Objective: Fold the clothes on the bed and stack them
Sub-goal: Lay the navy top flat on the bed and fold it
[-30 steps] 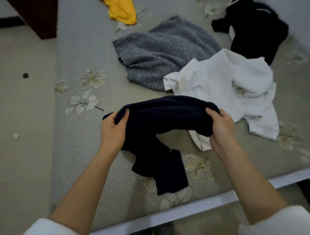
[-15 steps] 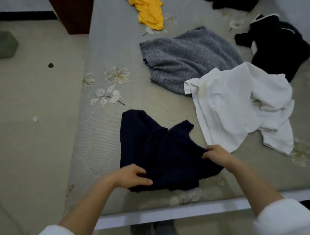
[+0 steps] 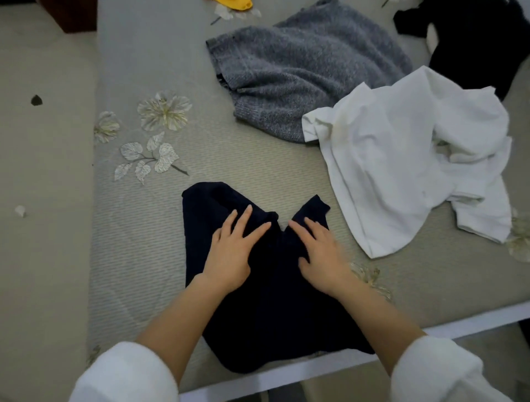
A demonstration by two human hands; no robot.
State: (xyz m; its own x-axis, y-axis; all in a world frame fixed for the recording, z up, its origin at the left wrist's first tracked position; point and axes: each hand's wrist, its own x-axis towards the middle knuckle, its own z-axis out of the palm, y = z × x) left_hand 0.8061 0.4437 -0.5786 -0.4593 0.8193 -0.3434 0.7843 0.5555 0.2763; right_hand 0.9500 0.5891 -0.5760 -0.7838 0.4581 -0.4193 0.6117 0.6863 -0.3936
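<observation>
A dark navy garment [image 3: 269,301] lies spread on the bed near its front edge. My left hand [image 3: 232,252] rests flat on its upper left part, fingers apart. My right hand [image 3: 321,255] presses flat on its upper right part, fingers apart. Neither hand grips the cloth. Behind it lie a crumpled white shirt [image 3: 401,160], a grey knitted sweater [image 3: 301,71], a black garment [image 3: 473,37] at the far right and a bit of a yellow garment [image 3: 235,3] at the top edge.
The bed [image 3: 143,244] has a grey-green ribbed cover with embroidered flowers [image 3: 163,110]. Its white front edge [image 3: 329,364] runs below the navy garment. Beige floor lies to the left, with a dark wooden furniture corner [image 3: 68,14] at the top left.
The navy garment was held up in both hands, then laid on the bed. Both hands have let go of its edges and now lie flat on top of it.
</observation>
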